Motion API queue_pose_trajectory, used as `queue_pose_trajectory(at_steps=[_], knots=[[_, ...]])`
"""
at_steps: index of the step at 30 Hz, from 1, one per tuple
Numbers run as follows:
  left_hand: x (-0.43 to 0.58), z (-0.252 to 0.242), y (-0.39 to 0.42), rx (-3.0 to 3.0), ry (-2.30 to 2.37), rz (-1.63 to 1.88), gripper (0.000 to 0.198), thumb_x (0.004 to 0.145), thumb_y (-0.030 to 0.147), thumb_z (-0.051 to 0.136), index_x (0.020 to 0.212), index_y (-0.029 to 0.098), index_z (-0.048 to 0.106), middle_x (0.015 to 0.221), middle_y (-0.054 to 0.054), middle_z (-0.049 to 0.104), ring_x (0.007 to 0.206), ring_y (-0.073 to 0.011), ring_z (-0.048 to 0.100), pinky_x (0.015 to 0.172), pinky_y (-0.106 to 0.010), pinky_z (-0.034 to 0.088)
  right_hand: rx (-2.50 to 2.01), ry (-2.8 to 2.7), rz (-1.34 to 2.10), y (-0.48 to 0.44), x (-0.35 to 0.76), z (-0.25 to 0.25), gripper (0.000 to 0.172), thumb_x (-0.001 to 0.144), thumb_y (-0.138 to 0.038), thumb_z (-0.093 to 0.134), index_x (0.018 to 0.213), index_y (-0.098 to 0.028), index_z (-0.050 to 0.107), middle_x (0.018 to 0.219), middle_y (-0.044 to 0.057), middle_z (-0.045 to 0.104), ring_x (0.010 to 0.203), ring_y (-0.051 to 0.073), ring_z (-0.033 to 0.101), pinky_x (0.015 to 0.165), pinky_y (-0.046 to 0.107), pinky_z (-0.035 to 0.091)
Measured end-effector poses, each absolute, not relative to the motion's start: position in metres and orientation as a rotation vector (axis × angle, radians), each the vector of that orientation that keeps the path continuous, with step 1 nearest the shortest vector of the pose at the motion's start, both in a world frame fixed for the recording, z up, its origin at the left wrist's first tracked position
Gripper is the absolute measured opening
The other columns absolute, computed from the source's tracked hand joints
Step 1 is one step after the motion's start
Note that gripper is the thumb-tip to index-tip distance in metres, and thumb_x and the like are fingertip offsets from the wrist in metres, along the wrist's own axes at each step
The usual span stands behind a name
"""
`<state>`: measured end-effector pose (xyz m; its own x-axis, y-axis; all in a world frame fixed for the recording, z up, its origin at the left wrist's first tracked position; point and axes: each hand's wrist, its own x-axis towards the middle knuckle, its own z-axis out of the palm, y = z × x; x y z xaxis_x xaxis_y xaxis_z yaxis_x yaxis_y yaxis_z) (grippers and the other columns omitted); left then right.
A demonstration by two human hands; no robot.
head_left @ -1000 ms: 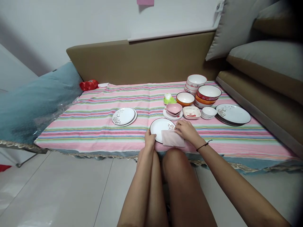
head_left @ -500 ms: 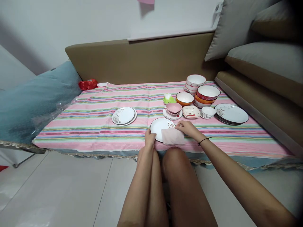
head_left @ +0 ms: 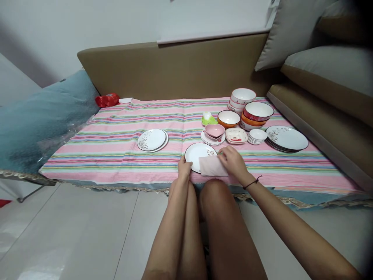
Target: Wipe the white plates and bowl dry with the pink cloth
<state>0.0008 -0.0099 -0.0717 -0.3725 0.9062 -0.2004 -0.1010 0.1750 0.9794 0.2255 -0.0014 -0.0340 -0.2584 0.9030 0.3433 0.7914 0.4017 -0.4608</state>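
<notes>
A white plate with a dark rim and a brown flower print (head_left: 192, 155) is in front of my knees at the sofa's near edge. My left hand (head_left: 184, 168) grips its left side, thumb on top of the rim. A pale pink folded cloth (head_left: 213, 166) lies over the plate's lower right part and hangs past its edge. My right hand (head_left: 232, 161) pinches the cloth by its upper right corner, fingers closed. The plate's right rim is partly hidden by the cloth.
Two stacked plates (head_left: 151, 140) lie to the left. Pink heart-shaped bowls (head_left: 215, 130) on small plates, an orange bowl (head_left: 229, 118), stacked bowls (head_left: 258, 111), small white dishes (head_left: 257, 135) and a stack of dark-rimmed plates (head_left: 287, 137) stand behind and right. A red bundle (head_left: 107, 100) lies far left.
My right hand has shifted slightly right and turned at the cloth's corner, its back more towards me. The left hand still holds the plate. The camera view has tilted down a little.
</notes>
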Motion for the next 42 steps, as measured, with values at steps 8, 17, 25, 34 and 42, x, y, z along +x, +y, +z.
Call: queue_pose_trajectory(at_steps=[8, 17, 25, 34, 42], knots=[[0.001, -0.071, -0.011, 0.842, 1.435, 1.396, 0.038, 0.052, 0.008, 0.059, 0.088, 0.017, 0.069, 0.089, -0.003, 0.071, 0.082, -0.0199, 0.062, 0.078, -0.031, 0.049, -1.092, -2.569, 0.246, -0.046, 0.191, -0.068, 0.083, 0.092, -0.055, 0.057, 0.157, -0.014, 0.026, 0.161, 0.015, 0.028, 0.15, 0.035, 0.021, 0.119, 0.057, 0.023], [0.004, -0.059, -0.014, 0.712, 1.269, 1.369, 0.041, 0.06, 0.02, 0.068, 0.101, 0.017, 0.07, 0.098, -0.005, 0.071, 0.083, -0.0184, 0.063, 0.079, -0.032, 0.051, -1.178, -2.465, 0.265, -0.042, 0.19, -0.087, 0.062, 0.099, -0.028, 0.04, 0.158, -0.016, 0.024, 0.16, 0.014, 0.031, 0.15, 0.029, 0.022, 0.117, 0.055, 0.029], [0.0, -0.054, -0.017, 0.64, 1.22, 1.321, 0.04, 0.071, 0.039, 0.072, 0.104, 0.017, 0.069, 0.084, -0.002, 0.067, 0.062, -0.0105, 0.055, 0.054, -0.021, 0.044, -1.028, -2.419, 0.487, -0.062, 0.159, -0.077, 0.057, 0.099, -0.021, 0.032, 0.156, -0.018, 0.03, 0.161, 0.005, 0.031, 0.151, 0.021, 0.02, 0.122, 0.047, 0.025], [0.002, -0.063, -0.012, 0.693, 1.315, 1.422, 0.043, 0.07, 0.039, 0.072, 0.106, 0.016, 0.071, 0.093, -0.005, 0.07, 0.074, -0.0151, 0.058, 0.071, -0.029, 0.047, -1.436, -2.377, 0.219, -0.062, 0.199, -0.085, 0.057, 0.095, -0.018, 0.037, 0.152, -0.011, 0.039, 0.158, 0.012, 0.035, 0.148, 0.032, 0.028, 0.117, 0.054, 0.03], [0.0, -0.053, -0.019, 0.627, 1.222, 1.377, 0.051, 0.065, 0.038, 0.076, 0.111, 0.016, 0.07, 0.077, 0.0, 0.065, 0.057, -0.0095, 0.049, 0.055, -0.023, 0.043, -1.384, -2.039, 0.448, 0.0, 0.138, -0.07, 0.059, 0.098, -0.021, 0.03, 0.155, -0.011, 0.031, 0.163, 0.009, 0.022, 0.153, 0.029, 0.007, 0.122, 0.057, 0.017]])
